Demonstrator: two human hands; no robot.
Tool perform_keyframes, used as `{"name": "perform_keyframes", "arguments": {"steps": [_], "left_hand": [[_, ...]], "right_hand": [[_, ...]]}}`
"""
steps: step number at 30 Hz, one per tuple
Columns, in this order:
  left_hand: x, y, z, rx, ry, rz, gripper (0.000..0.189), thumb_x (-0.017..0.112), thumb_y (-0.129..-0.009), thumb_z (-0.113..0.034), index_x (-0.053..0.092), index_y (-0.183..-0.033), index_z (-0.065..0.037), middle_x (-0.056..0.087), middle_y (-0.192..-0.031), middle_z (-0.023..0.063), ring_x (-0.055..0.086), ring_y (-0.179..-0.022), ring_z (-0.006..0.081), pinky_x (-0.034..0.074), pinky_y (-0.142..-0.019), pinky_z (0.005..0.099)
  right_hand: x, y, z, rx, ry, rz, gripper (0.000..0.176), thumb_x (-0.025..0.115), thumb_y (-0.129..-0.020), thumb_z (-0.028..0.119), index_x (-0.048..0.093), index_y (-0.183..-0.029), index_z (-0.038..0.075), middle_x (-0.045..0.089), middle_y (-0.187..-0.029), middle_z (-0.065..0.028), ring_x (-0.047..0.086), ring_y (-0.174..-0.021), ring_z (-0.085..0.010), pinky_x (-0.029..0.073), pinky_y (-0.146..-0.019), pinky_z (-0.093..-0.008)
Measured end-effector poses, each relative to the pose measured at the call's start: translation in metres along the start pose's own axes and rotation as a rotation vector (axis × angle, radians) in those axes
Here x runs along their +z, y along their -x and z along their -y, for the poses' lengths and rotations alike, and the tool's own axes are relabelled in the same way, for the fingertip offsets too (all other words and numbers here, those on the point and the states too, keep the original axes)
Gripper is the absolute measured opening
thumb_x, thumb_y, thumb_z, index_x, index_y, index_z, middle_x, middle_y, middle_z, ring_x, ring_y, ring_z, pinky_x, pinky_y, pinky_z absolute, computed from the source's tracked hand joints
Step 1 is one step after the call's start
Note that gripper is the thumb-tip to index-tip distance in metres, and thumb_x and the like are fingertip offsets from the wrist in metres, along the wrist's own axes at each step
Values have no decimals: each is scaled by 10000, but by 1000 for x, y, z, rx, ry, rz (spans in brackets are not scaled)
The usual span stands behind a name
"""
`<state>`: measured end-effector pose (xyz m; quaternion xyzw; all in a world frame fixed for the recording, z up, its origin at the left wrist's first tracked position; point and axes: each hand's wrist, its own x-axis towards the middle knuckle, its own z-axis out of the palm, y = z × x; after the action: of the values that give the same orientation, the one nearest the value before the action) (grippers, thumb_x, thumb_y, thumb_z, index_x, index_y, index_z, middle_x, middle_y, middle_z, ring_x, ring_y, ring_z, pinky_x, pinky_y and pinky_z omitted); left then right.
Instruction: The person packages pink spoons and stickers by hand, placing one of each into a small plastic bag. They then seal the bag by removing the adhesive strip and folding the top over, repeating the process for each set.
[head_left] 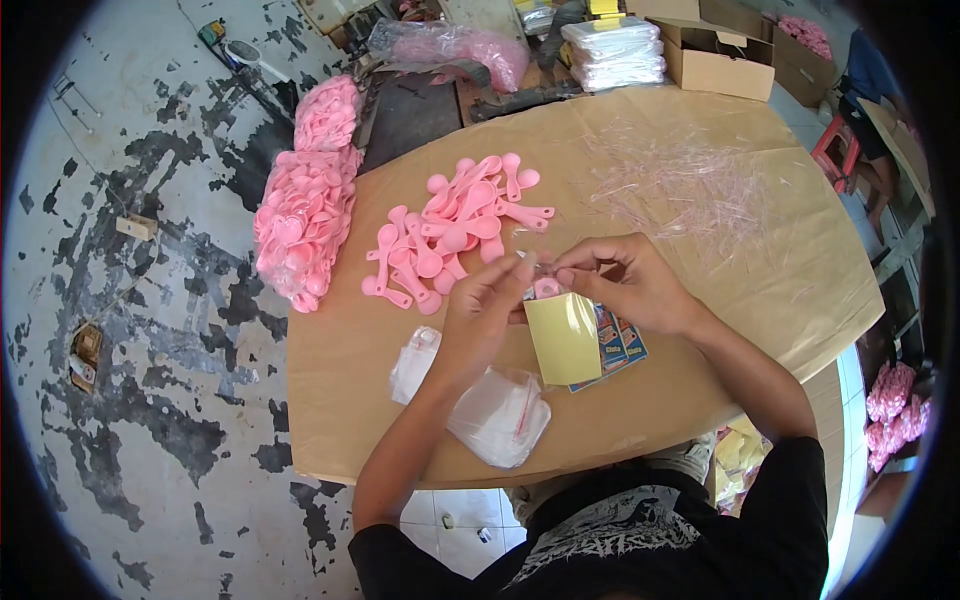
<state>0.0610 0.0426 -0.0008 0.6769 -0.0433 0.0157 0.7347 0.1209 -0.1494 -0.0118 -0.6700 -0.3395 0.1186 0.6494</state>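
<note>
Held: our left hand [488, 305] pinches a yellow card [565, 340]; our right hand [625, 283] grips a pink spoon [546, 288] just beyond it, mid-table [700, 380]. The card's long axis runs near-far, free end pointing near. Far-left: spoon pile [455, 235].

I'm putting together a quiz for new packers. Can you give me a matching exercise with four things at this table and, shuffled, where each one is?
Things
1. loose pink spoons
2. yellow card
3. clear wrappers
4. cardboard boxes

Places
A. beyond the far edge of the table
B. just below the left hand and right hand
C. heaped at the middle of the table
D. spread over the right side of the table

Pairs: 1-C, 2-B, 3-D, 4-A
</note>
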Motion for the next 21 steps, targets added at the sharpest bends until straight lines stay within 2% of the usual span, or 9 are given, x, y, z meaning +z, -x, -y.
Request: {"name": "perform_keyframes", "arguments": {"steps": [5, 9, 10, 13, 16, 19, 21], "left_hand": [[-1, -17, -1, 68, 33, -56, 342, 516, -1005, -302, 607, -1169, -16, 680, -1039, 80, 682, -801, 125, 564, -656, 247], [-3, -11, -9, 71, 238, -124, 370, 490, -1013, -307, 526, -1268, -40, 665, -1055, 97, 681, -783, 141, 567, -673, 277], [-6, -11, -12, 48, 250, -89, 396, 470, -1020, -315, 477, -1315, -52, 652, -1092, 115, 689, -804, 163, 568, -725, 293], [-3, -4, 6, 74, 164, -28, 378, 481, -1018, -307, 506, -1285, -42, 640, -1118, 122, 694, -843, 188, 565, -762, 306], [-6, -5, 18, 128, 64, -90, 328, 487, -1018, -282, 544, -1224, -33, 639, -1120, 127, 692, -880, 209, 562, -772, 309], [-7, -2, 10, 227, 196, -45, 274, 491, -1018, -246, 571, -1163, -27, 646, -1077, 112, 689, -880, 209, 561, -761, 303], [-2, 1, 8, 217, 240, -65, 253, 483, -1020, -225, 570, -1142, -22, 650, -1032, 102, 689, -854, 203, 562, -739, 304]], "right_hand": [[-4, -2, -9, -15, 42, -7, 165, 657, -920, 170, 703, -994, 31, 706, -829, -24, 588, -692, -53, 475, -606, -245], [-8, 0, -3, -19, 105, 19, 155, 666, -910, 162, 703, -980, 30, 694, -796, -22, 570, -651, -52, 459, -580, -240], [-7, 0, -2, -23, 98, 20, 153, 665, -909, 159, 704, -980, 30, 692, -790, -23, 569, -644, -52, 457, -575, -238], [-4, 1, 0, -34, 104, 24, 151, 663, -908, 153, 704, -986, 29, 694, -788, -25, 566, -625, -50, 451, -560, -232], [-3, 4, 4, -20, 142, 77, 147, 662, -904, 144, 705, -986, 29, 699, -787, -29, 565, -609, -48, 450, -547, -230], [2, 6, 7, -34, 167, 99, 147, 668, -896, 143, 706, -978, 27, 701, -781, -33, 565, -599, -49, 452, -544, -231], [3, 7, 7, -50, 174, 92, 149, 671, -892, 145, 706, -974, 25, 701, -774, -36, 566, -595, -50, 453, -542, -233]]}}
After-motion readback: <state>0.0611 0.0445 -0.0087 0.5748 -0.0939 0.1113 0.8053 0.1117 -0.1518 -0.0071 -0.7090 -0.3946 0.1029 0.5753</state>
